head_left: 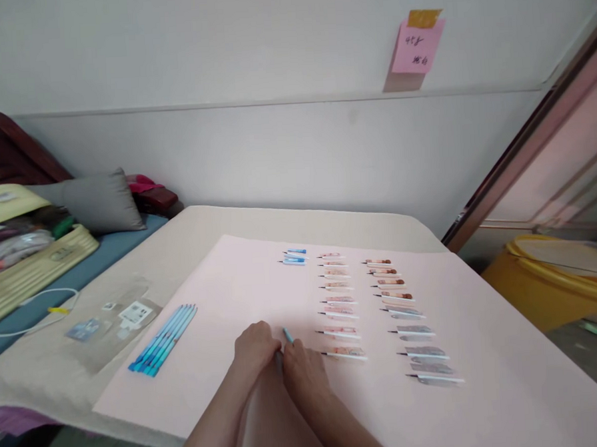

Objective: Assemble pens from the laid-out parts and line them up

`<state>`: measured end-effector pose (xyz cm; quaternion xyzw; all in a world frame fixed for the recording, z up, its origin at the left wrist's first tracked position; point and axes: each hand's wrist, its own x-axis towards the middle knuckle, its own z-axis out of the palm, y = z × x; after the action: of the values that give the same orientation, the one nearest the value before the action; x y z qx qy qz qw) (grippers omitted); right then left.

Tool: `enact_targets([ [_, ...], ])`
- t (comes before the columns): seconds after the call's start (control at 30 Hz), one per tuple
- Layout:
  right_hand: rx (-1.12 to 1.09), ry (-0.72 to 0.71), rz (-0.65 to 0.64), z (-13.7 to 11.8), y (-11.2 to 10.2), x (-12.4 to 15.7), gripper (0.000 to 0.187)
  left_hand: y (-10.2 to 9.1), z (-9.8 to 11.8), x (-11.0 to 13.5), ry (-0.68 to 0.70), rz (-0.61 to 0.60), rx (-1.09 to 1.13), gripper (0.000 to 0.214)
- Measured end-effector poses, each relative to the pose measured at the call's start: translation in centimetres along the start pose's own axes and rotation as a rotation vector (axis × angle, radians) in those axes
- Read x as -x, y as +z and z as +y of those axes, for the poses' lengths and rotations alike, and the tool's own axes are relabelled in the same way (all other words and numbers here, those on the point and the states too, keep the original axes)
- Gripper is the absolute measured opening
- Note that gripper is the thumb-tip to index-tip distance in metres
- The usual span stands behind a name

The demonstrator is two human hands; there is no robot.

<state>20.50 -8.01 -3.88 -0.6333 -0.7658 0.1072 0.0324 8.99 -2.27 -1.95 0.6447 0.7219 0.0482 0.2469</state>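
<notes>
Both hands meet low on a pale pink sheet [485, 347] that covers a beige table. My left hand [256, 349] and my right hand [302, 370] are closed together around a small blue pen [287, 335], whose tip pokes up between them. A bundle of blue pens [163, 340] lies to the left. Short blue pens [293, 257] lie at the far side of the sheet. Right of the hands run two columns of short pens: pink-patterned ones [338, 301] and brown-to-grey ones [408, 318].
Clear plastic packets [111, 320] lie on the table left of the sheet. A blue bed with a grey pillow [94, 202] and a yellow bag [30, 264] stands at left. A yellow bucket [546, 284] sits at right. A pink note [416, 44] hangs on the wall.
</notes>
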Motion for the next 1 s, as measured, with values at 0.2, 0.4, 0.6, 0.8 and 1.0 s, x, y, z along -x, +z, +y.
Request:
enact_targets([
  [0.2, -0.419, 0.196, 0.152, 1.8, -2.7, -0.9, 0.015, -0.9, 0.2, -0.1, 0.031, 0.028, 0.155, 0.0],
  [0.4, -1.464, 0.332, 0.094, 4.3, -5.6, -1.0, 0.011, -2.2, 0.9, 0.7, 0.108, -0.035, 0.632, 0.005],
  [0.6, -1.92, 0.307, 0.067, 4.2, -5.9, -0.8, 0.016, -2.2, 0.7, 0.2, -0.223, -0.081, 1.546, 0.02],
  [0.8, -1.945, 0.289, 0.131, 4.1, -6.4, -0.7, 0.023, -1.2, -0.3, -1.3, -0.332, -0.038, 1.529, 0.008],
  [1.0, -1.699, 0.264, 0.29, 5.6, -7.1, -0.1, 0.005, -0.3, -0.7, -2.1, -0.266, 0.181, 1.282, 0.008],
])
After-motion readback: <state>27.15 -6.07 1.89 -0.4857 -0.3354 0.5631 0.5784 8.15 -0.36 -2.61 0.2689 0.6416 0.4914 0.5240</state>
